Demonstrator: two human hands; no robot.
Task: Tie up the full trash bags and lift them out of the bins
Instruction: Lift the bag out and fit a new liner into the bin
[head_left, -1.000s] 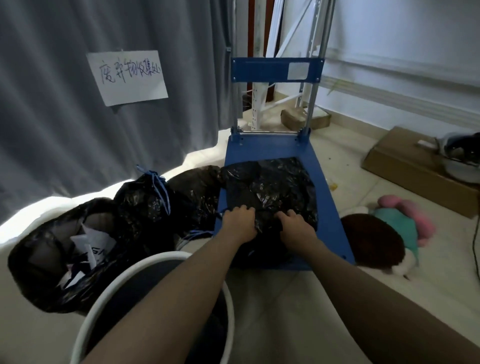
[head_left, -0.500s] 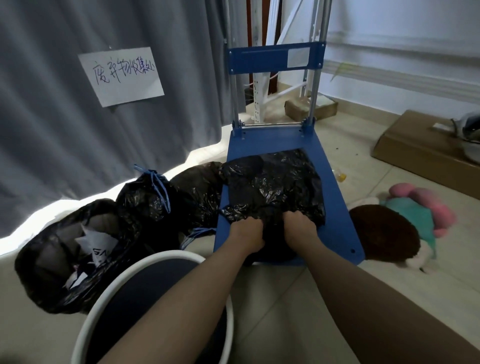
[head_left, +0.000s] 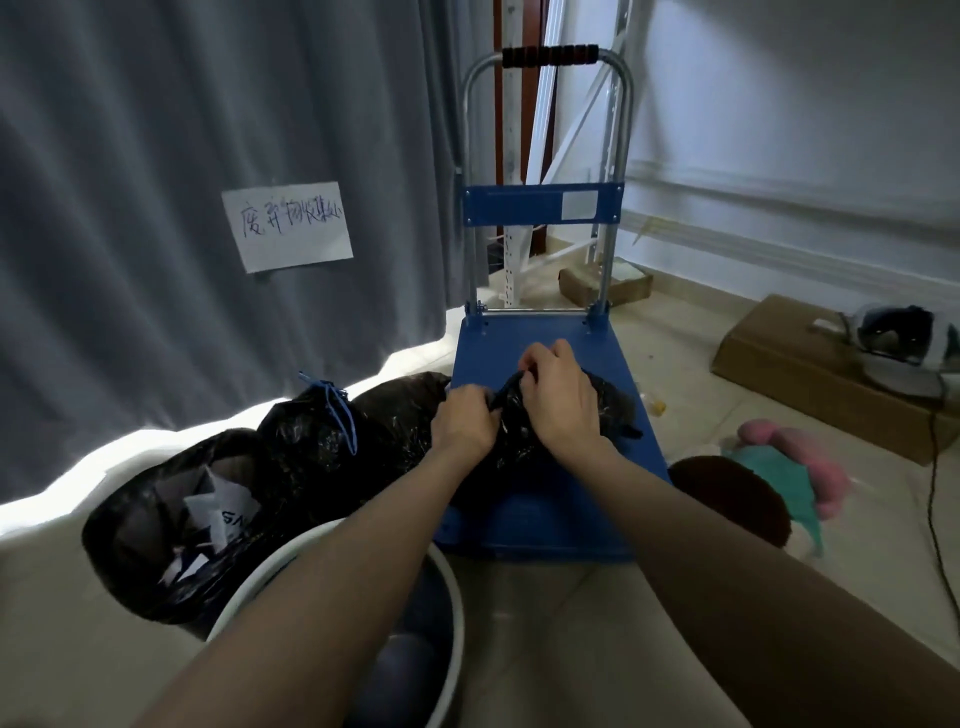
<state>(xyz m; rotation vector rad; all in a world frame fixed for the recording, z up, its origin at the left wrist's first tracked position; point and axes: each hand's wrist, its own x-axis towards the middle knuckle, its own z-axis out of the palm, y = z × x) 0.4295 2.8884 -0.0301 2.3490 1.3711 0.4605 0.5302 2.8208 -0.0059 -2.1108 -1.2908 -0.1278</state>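
Hands, left hand (head_left: 464, 422) and right hand (head_left: 558, 397), pinch the black bag's (head_left: 605, 402) soft, slippery gathered neck at the trolley's (head_left: 540, 525) middle — likely best held there.

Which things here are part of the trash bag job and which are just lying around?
Job: left hand and right hand gripping the black bag on the blue cart; tied bag; open bag; white bin.

Lying about: plush toy, cardboard box, paper sign.
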